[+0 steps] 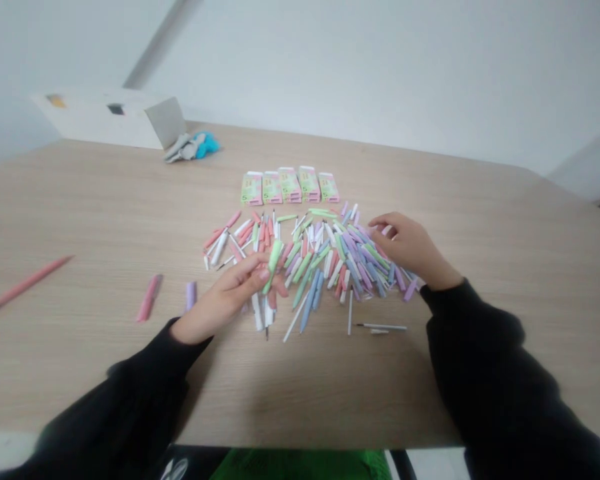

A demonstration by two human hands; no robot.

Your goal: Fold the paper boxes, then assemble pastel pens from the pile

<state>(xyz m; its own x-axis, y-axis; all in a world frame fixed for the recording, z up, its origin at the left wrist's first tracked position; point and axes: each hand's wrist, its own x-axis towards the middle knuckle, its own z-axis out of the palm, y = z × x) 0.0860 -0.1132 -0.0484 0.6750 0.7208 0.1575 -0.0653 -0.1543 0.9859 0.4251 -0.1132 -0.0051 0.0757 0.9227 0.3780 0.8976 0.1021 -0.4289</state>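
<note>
Many pastel pen parts (pixel 325 257) lie in a loose pile in the middle of the counter (pixel 80 200). They are pink, white, green, blue and purple pieces, and they cross over each other.

Your left hand (pixel 225 297) is at the near left side of this pile. Its grip is closed on a green pen barrel (pixel 276 255), which you hold between the thumb and the fingers. The barrel points away from you and stands a little tilted above the white and pink pieces.

Your right hand (pixel 407 248) rests on the right side of the pile, with the fingers bent down onto the purple and green pieces. I cannot tell if this grip really holds a piece or only touches them.

Five small boxes (pixel 290 185), green and pink, stand in one row just behind the pile, toward the far edge. A thin refill (pixel 383 327) lies alone in front of the pile, on the near side.

To the left of your left hand, a purple cap (pixel 191 295) and a pink piece (pixel 149 298) lie apart from the pile. A long pink pen (pixel 23 285) lies near the left edge.

At the far left corner there is a cardboard box (pixel 115 117), and beside it a grey and blue cloth (pixel 193 147).
</note>
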